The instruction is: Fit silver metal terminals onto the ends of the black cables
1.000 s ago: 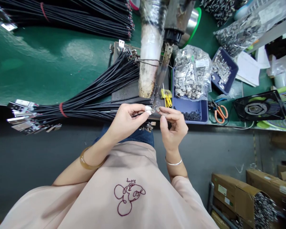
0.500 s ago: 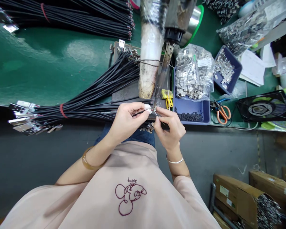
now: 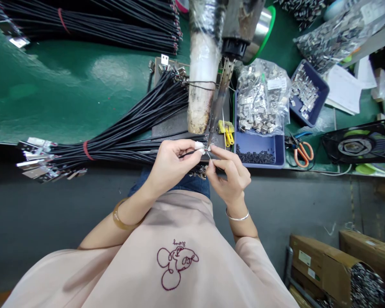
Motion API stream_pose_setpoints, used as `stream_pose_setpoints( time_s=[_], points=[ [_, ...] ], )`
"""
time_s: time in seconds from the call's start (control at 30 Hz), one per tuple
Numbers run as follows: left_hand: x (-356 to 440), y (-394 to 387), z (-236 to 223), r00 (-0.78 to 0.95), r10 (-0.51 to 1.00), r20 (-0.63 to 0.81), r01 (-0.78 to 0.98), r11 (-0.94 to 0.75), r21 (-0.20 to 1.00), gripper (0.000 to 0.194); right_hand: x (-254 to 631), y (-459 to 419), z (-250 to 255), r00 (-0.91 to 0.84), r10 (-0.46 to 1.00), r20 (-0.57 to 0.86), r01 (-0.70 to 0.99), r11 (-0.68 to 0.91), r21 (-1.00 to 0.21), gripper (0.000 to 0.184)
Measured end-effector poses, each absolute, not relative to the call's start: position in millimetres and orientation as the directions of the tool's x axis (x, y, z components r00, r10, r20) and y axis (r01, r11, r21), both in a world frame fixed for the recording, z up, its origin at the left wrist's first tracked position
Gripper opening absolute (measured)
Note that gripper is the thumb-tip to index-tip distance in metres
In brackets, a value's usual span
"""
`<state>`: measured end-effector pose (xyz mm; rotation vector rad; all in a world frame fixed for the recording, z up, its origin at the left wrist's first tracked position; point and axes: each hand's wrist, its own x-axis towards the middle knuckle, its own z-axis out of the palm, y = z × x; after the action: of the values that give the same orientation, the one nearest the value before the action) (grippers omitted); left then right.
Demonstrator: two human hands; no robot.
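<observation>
My left hand (image 3: 171, 164) pinches the end of a thin black cable (image 3: 188, 152), its thumb wrapped in white tape. My right hand (image 3: 231, 173) meets it fingertip to fingertip and pinches a small metal connector shell (image 3: 208, 148) against the cable end. Both hands sit at the front edge of the green bench, just under the tip of a fixed soldering iron (image 3: 220, 96). A bundle of black cables (image 3: 122, 132) tied with a red band fans out to the left.
A blue tray (image 3: 259, 147) holds a bag of metal shells (image 3: 261, 100) and small black parts. Orange scissors (image 3: 300, 150), a black fan (image 3: 356, 143), yellow clippers (image 3: 226, 130) and a second cable bundle (image 3: 99, 21) lie on the bench. Cardboard boxes (image 3: 324, 265) stand lower right.
My right hand moved left and closed in on my left hand's fingertips, bringing the shell to the cable end. The left hand stayed in place.
</observation>
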<state>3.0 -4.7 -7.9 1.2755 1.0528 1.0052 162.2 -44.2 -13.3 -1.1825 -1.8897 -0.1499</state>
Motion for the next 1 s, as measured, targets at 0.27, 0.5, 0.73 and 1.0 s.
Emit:
stream_pose_setpoints(
  time_s=[0.27,0.5,0.73,1.0],
  points=[
    [2.6,-8.1,-0.2,0.234,0.972,0.024,0.047,-0.036,0.998,0.012,161.1,-44.0,-3.7,-0.006,0.74,0.673,0.73,0.463,-0.503,0.016],
    [2.7,-9.2,-0.2,0.211,0.975,0.071,0.058,-0.085,0.995,0.009,159.8,-43.8,1.8,0.029,0.853,0.521,0.642,0.384,-0.664,0.01],
    [6.5,-8.1,-0.1,0.153,0.988,0.01,-0.005,-0.01,1.0,0.006,158.4,-42.1,4.3,-0.003,0.843,0.539,0.684,0.395,-0.613,0.012],
    [7.5,-6.9,2.6,0.112,0.99,0.088,0.028,-0.092,0.995,0.007,160.6,-40.3,5.3,-0.038,0.813,0.581,0.666,0.454,-0.592,0.014]
  ],
)
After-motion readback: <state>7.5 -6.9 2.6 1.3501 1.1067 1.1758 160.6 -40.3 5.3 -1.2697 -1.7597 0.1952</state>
